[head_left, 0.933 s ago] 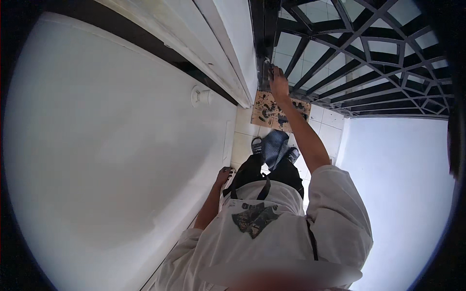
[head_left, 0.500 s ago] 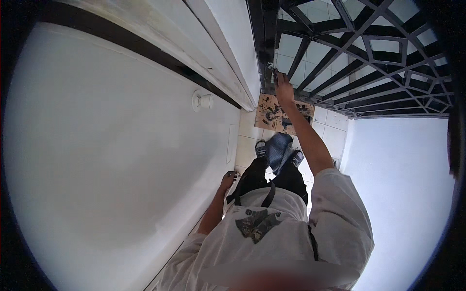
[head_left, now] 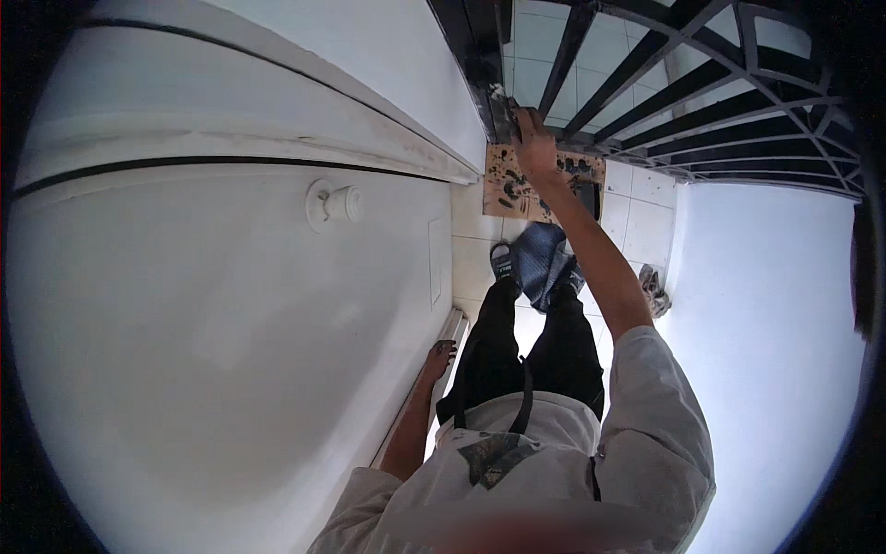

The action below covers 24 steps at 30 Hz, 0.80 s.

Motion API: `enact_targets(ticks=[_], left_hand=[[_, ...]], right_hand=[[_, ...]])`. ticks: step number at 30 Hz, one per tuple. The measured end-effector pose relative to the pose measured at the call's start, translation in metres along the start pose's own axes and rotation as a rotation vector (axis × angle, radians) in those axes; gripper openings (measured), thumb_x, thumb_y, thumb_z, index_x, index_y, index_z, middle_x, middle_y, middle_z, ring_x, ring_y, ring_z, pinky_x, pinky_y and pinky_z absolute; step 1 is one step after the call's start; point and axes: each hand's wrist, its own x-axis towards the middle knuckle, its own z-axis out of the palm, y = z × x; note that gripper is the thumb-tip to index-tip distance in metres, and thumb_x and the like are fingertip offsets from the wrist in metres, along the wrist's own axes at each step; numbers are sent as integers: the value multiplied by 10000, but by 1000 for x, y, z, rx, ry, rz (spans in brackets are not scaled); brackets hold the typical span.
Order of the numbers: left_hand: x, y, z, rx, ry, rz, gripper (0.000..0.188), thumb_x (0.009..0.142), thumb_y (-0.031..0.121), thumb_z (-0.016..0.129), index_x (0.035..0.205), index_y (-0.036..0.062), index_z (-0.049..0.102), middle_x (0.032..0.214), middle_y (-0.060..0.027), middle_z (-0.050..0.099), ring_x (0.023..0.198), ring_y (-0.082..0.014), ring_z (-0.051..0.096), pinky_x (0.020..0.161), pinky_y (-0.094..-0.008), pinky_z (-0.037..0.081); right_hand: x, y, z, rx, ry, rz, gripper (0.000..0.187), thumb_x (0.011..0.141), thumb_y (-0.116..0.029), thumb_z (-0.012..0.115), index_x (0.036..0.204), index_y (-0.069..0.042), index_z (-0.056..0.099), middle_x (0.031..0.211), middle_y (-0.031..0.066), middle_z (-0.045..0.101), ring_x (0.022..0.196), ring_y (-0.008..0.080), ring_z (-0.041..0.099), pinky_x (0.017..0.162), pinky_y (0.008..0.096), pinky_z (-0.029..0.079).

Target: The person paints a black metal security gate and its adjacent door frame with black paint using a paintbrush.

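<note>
My right hand (head_left: 533, 143) reaches forward to the lower corner of a black metal gate (head_left: 591, 97). Its fingers are bent and pressed together at the gate's upright frame, beside a small pale spot; whatever they grip is hidden. Dark smudges mark the fingers. My left hand (head_left: 442, 356) hangs low beside the near edge of a white door (head_left: 231, 305). Its fingers, also smudged dark, are loosely bent and somewhat apart, with nothing visible in them. Below the gate lies a brown cardboard sheet (head_left: 503, 189) spotted with black.
A crumpled blue-grey cloth (head_left: 538, 258) lies on the tiled floor between my sandalled feet. A bundled, greyish-brown thing (head_left: 653, 291) sits by the white wall (head_left: 766, 369) on the right. The door has a round white knob (head_left: 343, 204) and stands close to its frame.
The view has shifted, and the gate sits higher in it. The dark gap between door and frame looks narrower. My right hand stays at the gate's frame; the bundled thing by the wall shows more.
</note>
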Motion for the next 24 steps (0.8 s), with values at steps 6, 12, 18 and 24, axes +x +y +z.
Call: enact_targets(ticks=[6, 12, 18, 24], left_hand=[[7, -15, 2, 20, -1, -72, 356, 888, 339, 453, 1066, 44, 544, 924, -92, 603, 766, -145, 558, 617, -260, 433], [14, -22, 5, -15, 4, -52, 361, 890, 352, 457, 1064, 48, 544, 917, -78, 604, 745, -140, 555, 617, -264, 437], [14, -17, 0, 75, -30, -97, 460, 876, 477, 447, 1113, 90, 523, 1011, -80, 587, 871, -181, 554, 740, -337, 442], [13, -6, 1, 59, -16, -47, 364, 900, 373, 434, 1085, 72, 523, 976, -99, 603, 807, -181, 582, 678, -312, 445]], right_hand=[[19, -21, 0, 90, 83, 19, 439, 736, -70, 586, 1152, -134, 461, 1030, 111, 535, 819, 345, 570, 676, 427, 491], [11, -21, 1, 56, 77, 54, 407, 740, -36, 576, 1125, -119, 472, 990, 118, 542, 810, 346, 571, 676, 434, 488], [13, -10, 3, 101, 90, 83, 354, 756, -51, 578, 1096, -109, 500, 961, 138, 553, 809, 343, 579, 685, 431, 492], [6, -9, 0, 53, 96, 61, 361, 752, -98, 591, 1098, -113, 486, 951, 135, 552, 795, 347, 577, 679, 435, 489]])
